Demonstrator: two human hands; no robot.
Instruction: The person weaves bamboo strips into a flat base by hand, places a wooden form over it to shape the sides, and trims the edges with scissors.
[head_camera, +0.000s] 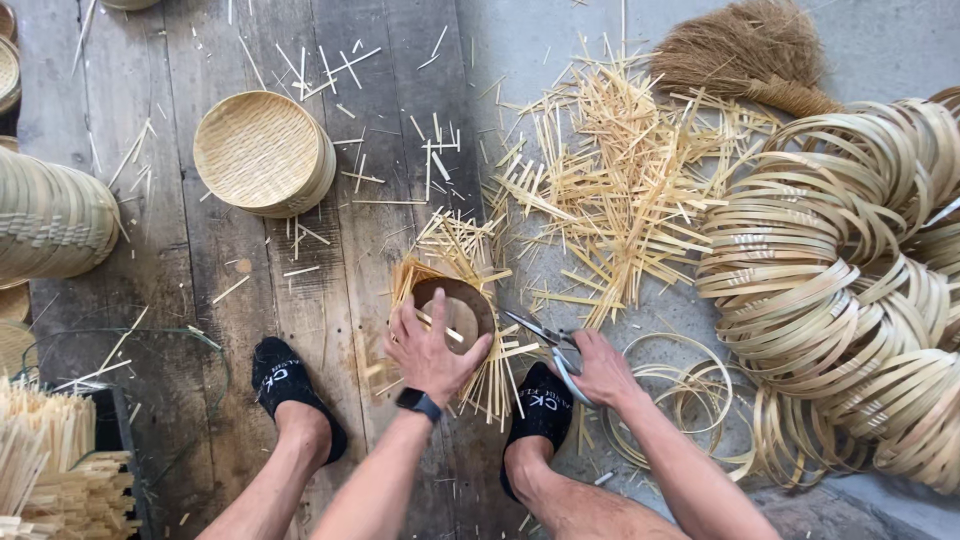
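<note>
— Left hand (432, 345) spread flat, fingers splayed, pressing down on a round brown form (455, 308) with woven bamboo strips (480, 370) sticking out under its edge. All of it sits on the plank floor (200, 290) between the two black-socked feet (285, 385). Agree?

— Agree. Right hand (598, 368) is closed around the handles of a pair of scissors (545, 335), blades pointing toward the form, tips just short of the loose strip ends.

— Step in hand, by my reading: trimming the woven mat round, using the form as the guide. Strip ends are still long on the near and right sides.

— Likely. Next cut would call for the left hand to keep the form from sliding while the blades follow its rim closely; the ends are springy.

— Surroundings: finished woven trays (262, 152) stacked upper left, offcuts (620, 180) scattered above, coiled bamboo hoops (830, 270) piled at right, a brush (745, 50) beyond them
</note>
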